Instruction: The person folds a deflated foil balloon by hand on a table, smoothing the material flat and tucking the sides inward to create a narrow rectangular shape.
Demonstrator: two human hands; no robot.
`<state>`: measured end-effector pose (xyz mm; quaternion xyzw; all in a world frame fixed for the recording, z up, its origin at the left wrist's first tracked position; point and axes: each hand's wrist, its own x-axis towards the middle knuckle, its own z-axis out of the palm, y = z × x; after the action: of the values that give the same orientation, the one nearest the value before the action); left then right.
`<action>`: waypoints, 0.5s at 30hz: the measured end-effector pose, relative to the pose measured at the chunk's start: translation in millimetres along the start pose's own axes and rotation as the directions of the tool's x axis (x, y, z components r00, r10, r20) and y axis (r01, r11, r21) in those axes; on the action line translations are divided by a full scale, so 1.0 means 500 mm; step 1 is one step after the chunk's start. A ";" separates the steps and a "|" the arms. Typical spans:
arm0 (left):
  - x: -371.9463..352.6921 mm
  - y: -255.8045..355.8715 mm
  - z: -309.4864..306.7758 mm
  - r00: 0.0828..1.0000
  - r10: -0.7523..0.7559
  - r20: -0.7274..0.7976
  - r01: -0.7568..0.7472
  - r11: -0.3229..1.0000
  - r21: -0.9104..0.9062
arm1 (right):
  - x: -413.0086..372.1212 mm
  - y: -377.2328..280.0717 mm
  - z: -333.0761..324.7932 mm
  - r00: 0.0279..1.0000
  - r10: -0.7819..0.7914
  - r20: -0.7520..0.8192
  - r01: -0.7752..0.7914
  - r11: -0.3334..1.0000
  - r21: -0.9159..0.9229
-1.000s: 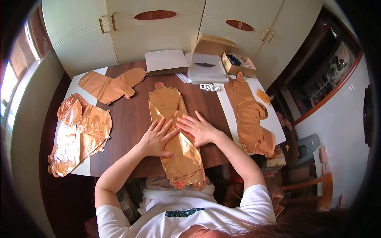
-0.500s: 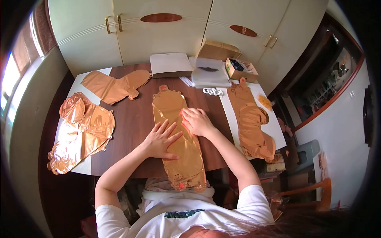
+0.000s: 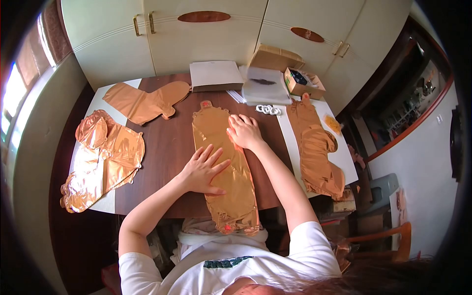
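A long folded copper-coloured foil balloon (image 3: 231, 182) lies flat on the brown table in front of me, its near end jutting past the table's edge. My left hand (image 3: 202, 172) rests open on the middle of the foil, palm down with fingers spread. Along the right edge of the balloon, higher up, lies my right hand (image 3: 244, 132), its fingers flat and close together over the fold. What is under the right palm is hidden. Neither hand grasps anything.
More flat copper foil balloons lie around: a shiny one (image 3: 110, 157) at left, one (image 3: 145, 101) at back left, one (image 3: 317, 152) at right. White rings (image 3: 268, 109), a white box (image 3: 215, 74), plastic sheets (image 3: 265, 88), a small carton (image 3: 305, 86) and yellow bits (image 3: 333, 124) sit farther back.
My right hand has slid away from me along the balloon's right edge. The left hand stays spread on the foil. The whole view has shifted slightly.
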<state>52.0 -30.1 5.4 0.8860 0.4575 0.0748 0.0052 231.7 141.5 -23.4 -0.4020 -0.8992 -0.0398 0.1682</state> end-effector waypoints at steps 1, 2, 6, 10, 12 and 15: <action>0.000 0.000 0.002 1.000 0.002 -0.008 -0.002 1.000 0.004 | 0.009 0.006 0.000 0.998 0.017 0.056 -0.017 1.000 -0.002; 0.000 -0.001 0.002 1.000 0.006 -0.016 -0.006 1.000 0.008 | 0.016 0.011 0.003 0.998 0.026 0.057 -0.026 1.000 -0.005; 0.004 0.004 -0.005 1.000 -0.008 0.022 0.008 1.000 0.016 | 0.030 0.028 0.035 0.997 0.070 0.035 -0.071 0.997 0.028; 0.002 0.003 -0.004 1.000 -0.002 0.024 0.001 0.999 0.036 | 0.008 0.052 0.031 0.995 -0.054 -0.081 0.071 0.971 0.227; 0.003 0.002 -0.005 1.000 -0.005 0.029 0.003 0.999 0.043 | -0.041 0.033 -0.029 0.993 -0.113 -0.031 0.117 0.944 0.308; 0.002 0.009 -0.012 0.999 -0.013 0.045 0.011 0.999 0.042 | -0.145 0.006 -0.094 0.978 -0.208 0.018 0.194 0.938 0.286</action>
<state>55.6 -32.1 11.8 0.8846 0.4642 0.0449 -0.0026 291.5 82.2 -3.7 -0.2808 -0.9357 0.0818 0.1973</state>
